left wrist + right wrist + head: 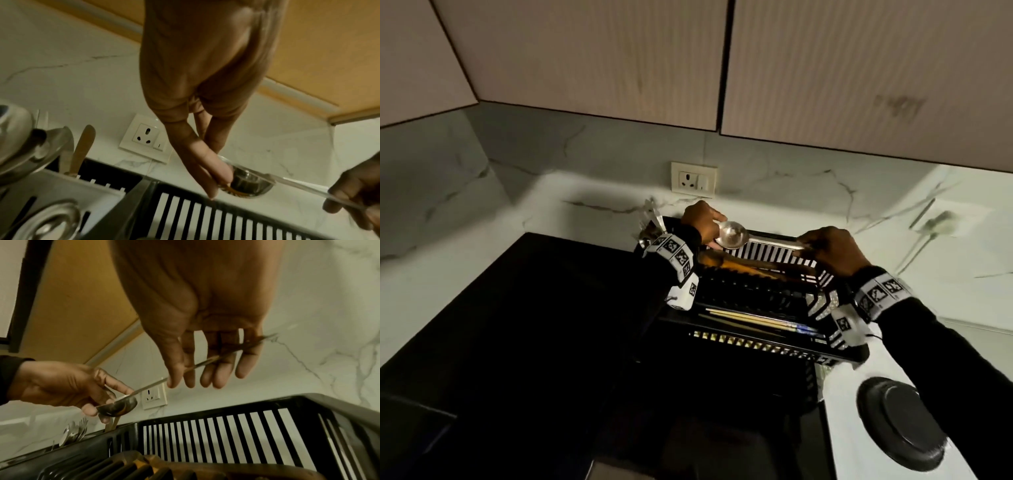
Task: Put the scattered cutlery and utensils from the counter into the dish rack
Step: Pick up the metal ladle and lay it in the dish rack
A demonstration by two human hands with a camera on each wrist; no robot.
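Observation:
A steel ladle [732,235] hangs level over the back of the black dish rack [763,346], held at both ends. My left hand [714,231] pinches the rim of its bowl [251,183] between thumb and fingers [207,164]. The long handle [207,361] lies across the fingers of my right hand [803,245], with the thumb pressing it there [189,379]. In the rack lie wooden spatulas [743,265] and chopsticks [756,320]. Spoons and forks [72,433] stand in the cutlery holder [61,191] at the rack's left end.
A wall socket [693,180] sits on the marble backsplash behind the rack. A round black plate [900,421] lies on the white counter at the front right. Dark counter surface [534,325] spreads left of the rack. Wall cabinets [602,58] hang overhead.

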